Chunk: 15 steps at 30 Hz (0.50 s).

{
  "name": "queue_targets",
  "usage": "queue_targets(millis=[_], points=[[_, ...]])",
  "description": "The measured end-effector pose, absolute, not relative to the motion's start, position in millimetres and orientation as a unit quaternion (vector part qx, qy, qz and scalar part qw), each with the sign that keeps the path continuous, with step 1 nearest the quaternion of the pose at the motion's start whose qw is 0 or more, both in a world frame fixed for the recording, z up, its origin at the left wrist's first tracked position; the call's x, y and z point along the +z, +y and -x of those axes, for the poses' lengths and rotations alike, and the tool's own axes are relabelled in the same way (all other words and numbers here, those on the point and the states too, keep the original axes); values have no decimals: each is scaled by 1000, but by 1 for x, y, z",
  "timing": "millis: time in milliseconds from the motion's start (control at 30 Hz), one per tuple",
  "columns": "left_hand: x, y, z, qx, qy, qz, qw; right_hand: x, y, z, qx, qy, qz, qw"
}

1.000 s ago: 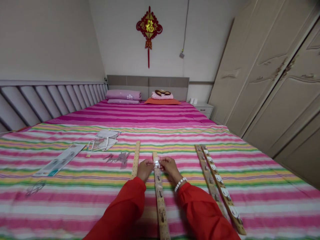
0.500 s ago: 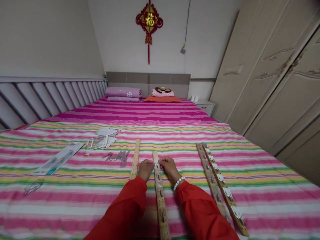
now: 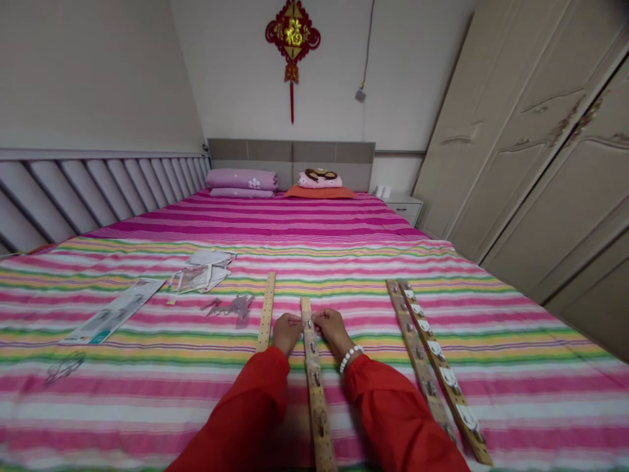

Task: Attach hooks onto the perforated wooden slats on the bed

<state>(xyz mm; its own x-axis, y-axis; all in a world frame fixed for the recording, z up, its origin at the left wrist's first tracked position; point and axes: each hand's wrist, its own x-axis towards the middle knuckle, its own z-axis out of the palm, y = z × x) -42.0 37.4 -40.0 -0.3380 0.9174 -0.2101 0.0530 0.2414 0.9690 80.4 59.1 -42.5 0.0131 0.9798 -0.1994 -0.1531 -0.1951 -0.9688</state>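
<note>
A narrow wooden strip (image 3: 316, 387) lies lengthwise in front of me, with several small metal hook-like pieces along it. Near its far end, my left hand (image 3: 286, 333) pinches from the left side, thumb and finger pressed together. Opposite it, my right hand (image 3: 335, 331), with a white bead bracelet at the wrist, pinches from the right. Between the fingertips sits a small shiny metal piece (image 3: 308, 324) on the strip. What exactly each pinch holds is too small to make out. Just left of my left hand lies a second wooden strip (image 3: 266, 308) with rows of holes.
Right of my arm lie two more strips, one with metal pieces (image 3: 411, 337) and one with white loops (image 3: 442, 367). To the left are a flat package (image 3: 115, 311), clear wrappers (image 3: 204, 275), grey bits (image 3: 233, 307) and thin wire-like pieces (image 3: 66, 367), all on the striped bedsheet (image 3: 162, 406).
Both hands stay at the same spot on the strip, with only a slight shift at the fingertips. The whole view has moved very slightly.
</note>
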Motion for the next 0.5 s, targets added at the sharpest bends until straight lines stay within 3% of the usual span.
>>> queue_targets(millis=[500], points=[[-27,42,43,433,661,-372,486,-48,87,-74,557,-443,582,395]])
